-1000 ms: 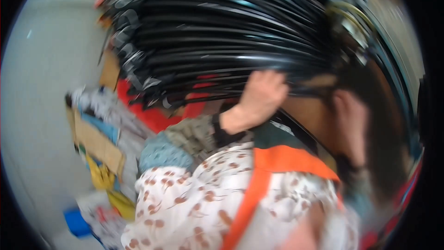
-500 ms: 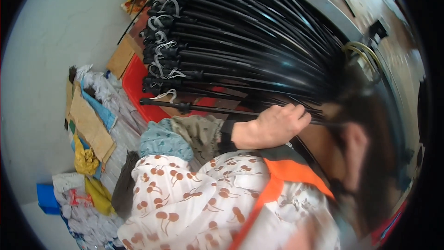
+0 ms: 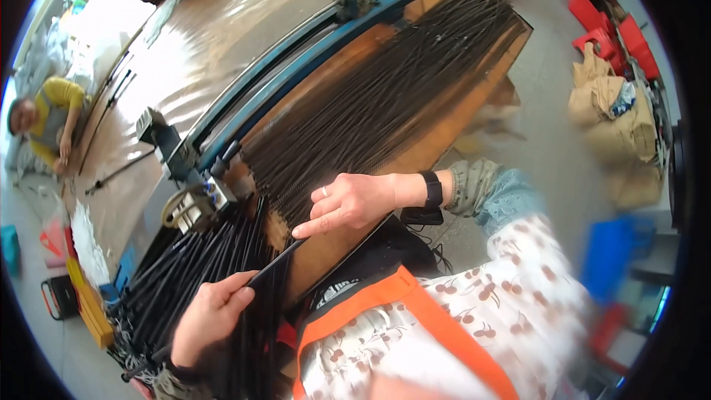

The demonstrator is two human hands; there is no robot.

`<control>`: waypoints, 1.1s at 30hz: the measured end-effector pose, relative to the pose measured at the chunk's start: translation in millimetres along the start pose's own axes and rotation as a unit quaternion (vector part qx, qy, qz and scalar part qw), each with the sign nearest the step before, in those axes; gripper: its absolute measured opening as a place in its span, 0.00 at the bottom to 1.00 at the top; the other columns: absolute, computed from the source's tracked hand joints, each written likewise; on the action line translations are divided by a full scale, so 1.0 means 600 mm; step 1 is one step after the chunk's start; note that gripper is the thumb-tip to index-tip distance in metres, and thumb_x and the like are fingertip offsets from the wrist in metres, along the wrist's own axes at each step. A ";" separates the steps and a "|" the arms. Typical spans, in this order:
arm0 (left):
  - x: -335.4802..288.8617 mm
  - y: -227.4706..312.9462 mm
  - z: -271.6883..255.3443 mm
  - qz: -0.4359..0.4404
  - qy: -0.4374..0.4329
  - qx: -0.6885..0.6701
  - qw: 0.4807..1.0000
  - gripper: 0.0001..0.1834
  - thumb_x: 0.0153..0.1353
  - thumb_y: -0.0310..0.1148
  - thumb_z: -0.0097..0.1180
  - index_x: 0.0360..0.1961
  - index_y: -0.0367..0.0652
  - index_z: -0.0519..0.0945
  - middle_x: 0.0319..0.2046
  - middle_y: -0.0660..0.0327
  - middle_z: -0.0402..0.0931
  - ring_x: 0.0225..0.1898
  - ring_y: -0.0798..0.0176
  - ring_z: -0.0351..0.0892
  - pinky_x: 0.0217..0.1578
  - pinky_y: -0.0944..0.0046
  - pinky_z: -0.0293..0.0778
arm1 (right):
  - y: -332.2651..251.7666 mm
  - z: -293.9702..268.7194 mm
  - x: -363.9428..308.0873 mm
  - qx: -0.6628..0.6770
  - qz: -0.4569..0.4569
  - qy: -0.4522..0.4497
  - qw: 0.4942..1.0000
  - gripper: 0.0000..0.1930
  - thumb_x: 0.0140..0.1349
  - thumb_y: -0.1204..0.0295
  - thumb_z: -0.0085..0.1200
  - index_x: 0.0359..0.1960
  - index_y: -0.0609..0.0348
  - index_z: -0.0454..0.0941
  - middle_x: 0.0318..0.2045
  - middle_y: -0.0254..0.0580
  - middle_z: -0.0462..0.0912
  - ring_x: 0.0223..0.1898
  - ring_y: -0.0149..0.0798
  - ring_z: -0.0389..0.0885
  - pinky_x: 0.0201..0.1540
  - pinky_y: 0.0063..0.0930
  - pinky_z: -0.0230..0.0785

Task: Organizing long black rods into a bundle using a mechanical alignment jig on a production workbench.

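A slim black rod (image 3: 275, 262) slants between my two hands. My left hand (image 3: 213, 314) is closed on its lower part, thumb and fingers pressed together. My right hand (image 3: 349, 204) is closed at the rod's upper end, its index finger stretched along it; the thumb is hidden. Beneath and beside my left hand lies a bundle of black rods (image 3: 185, 270), with white loops at the far-left ends. Beyond my right hand, many thin dark rods (image 3: 370, 104) are spread lengthwise on a wooden bench (image 3: 437, 130).
A blue rail machine (image 3: 296, 55) runs along the bench's far side, with a metal clamp unit (image 3: 200, 207) at its near end. Across a plastic-covered table (image 3: 215, 37) sits a person in yellow (image 3: 59, 107). Red bins (image 3: 592, 18) and brown sacks (image 3: 611, 96) stand at right.
My view has swung from the rod bundle toward the bench. The hands now hold one rod between them; earlier the right hand was blurred and the left was at the bundle's near edge.
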State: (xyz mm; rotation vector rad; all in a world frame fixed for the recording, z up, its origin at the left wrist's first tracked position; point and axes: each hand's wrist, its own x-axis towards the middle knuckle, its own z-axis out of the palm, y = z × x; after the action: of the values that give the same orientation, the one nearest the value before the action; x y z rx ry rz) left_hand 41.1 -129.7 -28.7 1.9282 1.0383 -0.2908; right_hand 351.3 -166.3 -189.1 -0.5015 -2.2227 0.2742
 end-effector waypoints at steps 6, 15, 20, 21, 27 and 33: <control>0.041 0.031 -0.073 -0.122 -0.199 -0.219 0.947 0.20 0.72 0.41 0.53 0.58 0.41 0.77 0.28 0.78 0.69 0.30 0.84 0.62 0.31 0.79 0.59 | -0.009 -0.027 0.011 0.140 0.052 0.060 0.987 0.22 0.60 0.83 0.53 0.57 0.58 0.79 0.29 0.40 0.81 0.30 0.41 0.81 0.31 0.32 0.76; 0.066 0.057 -0.047 0.050 0.060 0.090 0.993 0.12 0.66 0.30 0.54 0.49 0.41 0.82 0.24 0.46 0.78 0.27 0.48 0.80 0.31 0.57 0.74 | 0.012 -0.069 0.015 -0.101 0.133 0.064 0.984 0.21 0.57 0.76 0.61 0.55 0.55 0.79 0.28 0.39 0.81 0.27 0.39 0.81 0.27 0.31 0.78; 0.078 0.038 -0.051 0.109 0.139 0.187 0.966 0.12 0.64 0.33 0.58 0.48 0.44 0.82 0.23 0.46 0.77 0.26 0.42 0.80 0.27 0.52 0.74 | 0.033 -0.050 0.040 -0.222 0.073 -0.015 0.972 0.36 0.54 0.77 0.56 0.69 0.60 0.65 0.26 0.35 0.78 0.28 0.36 0.79 0.24 0.29 0.76; 0.085 0.044 -0.055 0.112 0.138 0.186 0.966 0.12 0.64 0.33 0.58 0.48 0.44 0.82 0.23 0.46 0.77 0.26 0.42 0.80 0.27 0.52 0.74 | 0.040 -0.052 0.038 -0.223 0.075 -0.016 0.972 0.36 0.54 0.77 0.56 0.69 0.60 0.65 0.26 0.35 0.78 0.28 0.36 0.79 0.24 0.29 0.76; 0.097 0.059 -0.116 0.101 0.026 0.201 0.974 0.11 0.64 0.35 0.58 0.43 0.41 0.83 0.22 0.46 0.78 0.28 0.41 0.81 0.29 0.51 0.75 | 0.027 -0.054 0.053 -0.116 0.088 -0.066 0.987 0.38 0.58 0.77 0.54 0.73 0.65 0.57 0.27 0.38 0.77 0.26 0.36 0.82 0.28 0.29 0.78; 0.114 0.083 -0.074 0.206 0.198 0.289 0.913 0.08 0.61 0.28 0.58 0.42 0.43 0.80 0.25 0.51 0.76 0.29 0.43 0.79 0.29 0.48 0.73 | 0.054 -0.067 0.071 -0.043 0.166 0.116 0.978 0.36 0.60 0.69 0.64 0.70 0.61 0.62 0.32 0.44 0.81 0.34 0.47 0.84 0.30 0.36 0.77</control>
State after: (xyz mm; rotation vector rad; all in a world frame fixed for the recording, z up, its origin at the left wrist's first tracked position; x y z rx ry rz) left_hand 112.7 -68.8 -12.2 2.7728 0.8091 0.0534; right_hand 365.8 -117.5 -146.0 -0.9071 -1.9240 0.2771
